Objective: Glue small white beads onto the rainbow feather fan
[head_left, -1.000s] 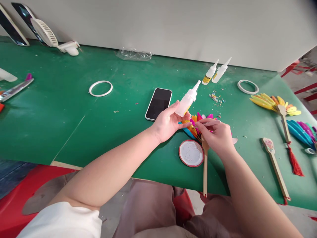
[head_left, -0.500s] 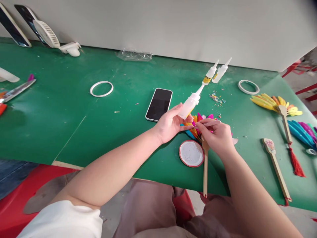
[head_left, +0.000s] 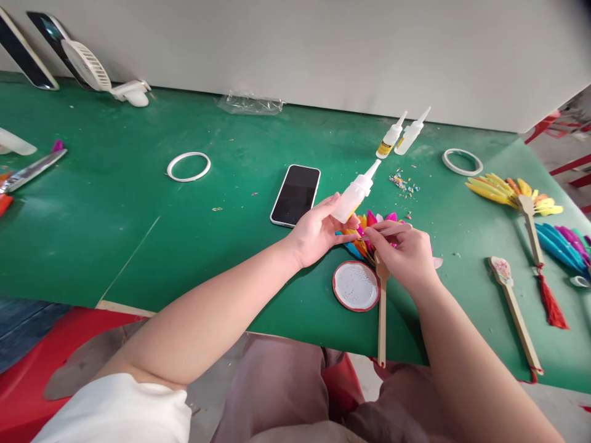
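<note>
Here, my left hand (head_left: 318, 229) grips a bottle (head_left: 353, 198) tilted toward the far right, while my right hand (head_left: 406, 255) pinches a slim tool (head_left: 398, 229) over the fan (head_left: 382, 307).

Craft workshop, seemingly: green desk (head_left: 231, 203) against pale wall (head_left: 277, 49) at 12 o'clock; nozzle bottles (head_left: 390, 141) at 2, coloured scraps (head_left: 405, 186) near them; yellow fan (head_left: 492, 189) with wooden handle (head_left: 532, 237) at 3; dish (head_left: 353, 301) of tiny bits at 4; red seat (head_left: 23, 391) at 8 o'clock.

green table (head_left: 231, 215): phone (head_left: 296, 195), colourful fan (head_left: 382, 314), lid (head_left: 356, 286) (red-rimmed)
</note>
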The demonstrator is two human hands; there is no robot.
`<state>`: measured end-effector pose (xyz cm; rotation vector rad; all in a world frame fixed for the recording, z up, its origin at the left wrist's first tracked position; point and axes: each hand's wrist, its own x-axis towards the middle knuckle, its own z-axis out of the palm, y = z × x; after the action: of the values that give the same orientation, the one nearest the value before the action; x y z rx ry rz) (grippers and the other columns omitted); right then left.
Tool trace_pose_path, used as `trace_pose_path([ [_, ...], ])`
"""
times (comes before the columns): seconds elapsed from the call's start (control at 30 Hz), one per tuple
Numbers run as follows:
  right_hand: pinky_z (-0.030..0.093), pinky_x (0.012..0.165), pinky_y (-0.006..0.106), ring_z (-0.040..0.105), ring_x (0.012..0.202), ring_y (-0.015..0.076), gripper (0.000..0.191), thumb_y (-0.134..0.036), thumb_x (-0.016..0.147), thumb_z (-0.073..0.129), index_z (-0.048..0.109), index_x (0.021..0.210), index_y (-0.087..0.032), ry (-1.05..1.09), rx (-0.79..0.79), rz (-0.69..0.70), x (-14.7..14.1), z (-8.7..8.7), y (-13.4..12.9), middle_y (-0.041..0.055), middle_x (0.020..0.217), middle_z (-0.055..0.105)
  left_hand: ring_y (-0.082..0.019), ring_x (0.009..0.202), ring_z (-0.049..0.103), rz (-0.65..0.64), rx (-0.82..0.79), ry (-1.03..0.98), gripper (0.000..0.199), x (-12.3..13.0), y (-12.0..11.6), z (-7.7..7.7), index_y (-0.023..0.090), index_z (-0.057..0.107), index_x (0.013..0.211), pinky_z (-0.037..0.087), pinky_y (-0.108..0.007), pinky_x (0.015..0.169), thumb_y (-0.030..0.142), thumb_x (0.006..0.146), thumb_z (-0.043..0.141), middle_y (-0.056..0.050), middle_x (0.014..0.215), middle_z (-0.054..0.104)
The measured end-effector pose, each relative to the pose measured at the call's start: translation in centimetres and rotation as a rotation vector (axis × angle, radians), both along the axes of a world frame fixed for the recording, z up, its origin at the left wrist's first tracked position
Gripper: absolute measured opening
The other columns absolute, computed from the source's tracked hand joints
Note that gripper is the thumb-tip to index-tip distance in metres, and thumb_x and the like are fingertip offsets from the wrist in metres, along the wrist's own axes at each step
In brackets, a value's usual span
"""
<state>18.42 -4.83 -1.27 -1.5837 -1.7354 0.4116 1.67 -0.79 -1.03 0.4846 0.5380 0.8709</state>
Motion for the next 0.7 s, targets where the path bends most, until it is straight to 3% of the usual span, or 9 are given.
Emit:
trace_pose_path([
  [0.4, 0.051, 0.058, 0.031, 0.066, 0.061, 0.0178, 0.029, -0.034, 0.077, 0.058, 0.061, 0.052, -0.021, 0.067, 0.041, -0.063, -0.12, 0.16, 0.10, 0.0042, 0.070, 0.072, -0.012, 0.072, 0.060, 0.004, 0.005, 0.001, 0.021, -0.15, 0.03, 0.02, 0.018, 0.057, 0.089, 0.051, -0.042, 0.085, 0.038, 0.090, 0.048, -0.002, 0.075, 0.061],
  [0.7, 0.054, 0.062, 0.031, 0.069, 0.071, 0.0203, 0.028, -0.035, 0.079, 0.058, 0.064, 0.055, -0.021, 0.087, 0.076, -0.095, 0.12, -0.36, 0.30, 0.0040, 0.072, 0.073, -0.012, 0.072, 0.060, 0.009, -0.022, 0.019, 0.019, -0.01, 0.06, -0.11, 0.019, 0.056, 0.087, 0.050, -0.042, 0.086, 0.037, 0.089, 0.049, -0.002, 0.074, 0.060],
])
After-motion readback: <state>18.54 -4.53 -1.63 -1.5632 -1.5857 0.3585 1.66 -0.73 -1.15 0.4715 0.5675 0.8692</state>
